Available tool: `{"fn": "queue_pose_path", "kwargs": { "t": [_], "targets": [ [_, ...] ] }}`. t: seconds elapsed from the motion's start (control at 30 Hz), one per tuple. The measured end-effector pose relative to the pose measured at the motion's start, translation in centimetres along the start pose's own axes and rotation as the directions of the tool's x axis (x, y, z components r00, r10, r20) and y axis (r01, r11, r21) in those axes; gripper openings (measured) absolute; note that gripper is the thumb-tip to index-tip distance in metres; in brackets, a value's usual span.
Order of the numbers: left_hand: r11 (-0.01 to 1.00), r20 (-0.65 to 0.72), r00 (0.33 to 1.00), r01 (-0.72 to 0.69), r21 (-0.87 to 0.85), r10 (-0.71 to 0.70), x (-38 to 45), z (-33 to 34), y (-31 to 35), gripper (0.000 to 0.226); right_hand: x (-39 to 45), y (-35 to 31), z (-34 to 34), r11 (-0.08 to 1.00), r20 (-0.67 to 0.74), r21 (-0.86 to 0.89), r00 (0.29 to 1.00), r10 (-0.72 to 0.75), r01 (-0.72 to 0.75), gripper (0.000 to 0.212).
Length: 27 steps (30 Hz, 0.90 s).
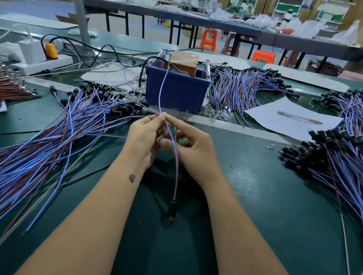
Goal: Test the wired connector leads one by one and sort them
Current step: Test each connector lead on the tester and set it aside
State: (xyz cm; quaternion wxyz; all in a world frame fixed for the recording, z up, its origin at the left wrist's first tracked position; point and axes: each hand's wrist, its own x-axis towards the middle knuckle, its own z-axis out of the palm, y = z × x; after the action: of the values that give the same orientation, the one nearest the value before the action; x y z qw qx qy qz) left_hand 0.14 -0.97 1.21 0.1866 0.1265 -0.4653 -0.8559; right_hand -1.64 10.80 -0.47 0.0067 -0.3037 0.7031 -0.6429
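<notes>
Fingers (160,117) of both hands meet at one spot, pinching the bare ends of a single lead (174,150). Left hand (143,138) and right hand (191,149) are both curled round it, held just above the green worktop (249,194). The lead's black connector (172,207) dangles down between the wrists. A thin blue wire (162,87) runs up from the pinch into the blue bin (175,89) right behind. Big pile of leads (32,150) fanned out on the left, another pile (357,182) on the right.
</notes>
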Motion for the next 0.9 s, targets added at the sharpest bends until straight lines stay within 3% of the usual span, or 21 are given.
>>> {"fn": "queue_pose_path", "kwargs": {
  "t": [0.1,0.17,0.27,0.4,0.53,0.77,0.9],
  "targets": [
    [0.987,-0.071,0.994,0.079,-0.141,-0.089,0.0,-0.2,0.4,0.021,0.0,-0.4,-0.7,0.968,-0.105,0.247,0.992,0.063,-0.035,0.02],
    [0.966,-0.093,0.987,0.103,-0.236,-0.128,0.0,-0.4,0.6,0.022,0.1,-0.6,-1.2,0.91,-0.189,0.412,0.972,0.14,-0.051,0.019],
    [0.97,-0.093,0.994,0.026,-0.242,-0.049,0.1,-0.7,0.7,0.018,0.1,-0.8,-1.6,0.852,-0.265,0.518,0.933,0.243,-0.075,0.025],
    [0.993,-0.027,0.992,-0.119,0.014,0.12,-0.4,-0.7,0.0,0.016,-0.6,-1.2,-2.3,0.909,-0.416,0.402,0.862,0.289,-0.111,0.034],
    [0.933,0.072,0.98,-0.198,0.299,0.185,-1.2,-0.2,-0.7,0.014,-1.9,-1.7,-2.4,0.922,-0.454,0.362,0.838,0.303,-0.137,0.039],
    [0.89,0.351,0.935,-0.201,0.409,0.049,-4.9,4.2,-1.3,0.014,-3.3,-3.1,-7.8,0.975,-0.51,0.074,0.832,0.218,-0.21,0.04],
    [0.841,0.513,0.853,-0.349,0.415,0.101,-8.5,8.0,-3.0,0.008,-3.9,-4.4,-14.3,0.876,-0.512,-0.322,0.844,0.158,-0.36,0.035]
  ]
}}
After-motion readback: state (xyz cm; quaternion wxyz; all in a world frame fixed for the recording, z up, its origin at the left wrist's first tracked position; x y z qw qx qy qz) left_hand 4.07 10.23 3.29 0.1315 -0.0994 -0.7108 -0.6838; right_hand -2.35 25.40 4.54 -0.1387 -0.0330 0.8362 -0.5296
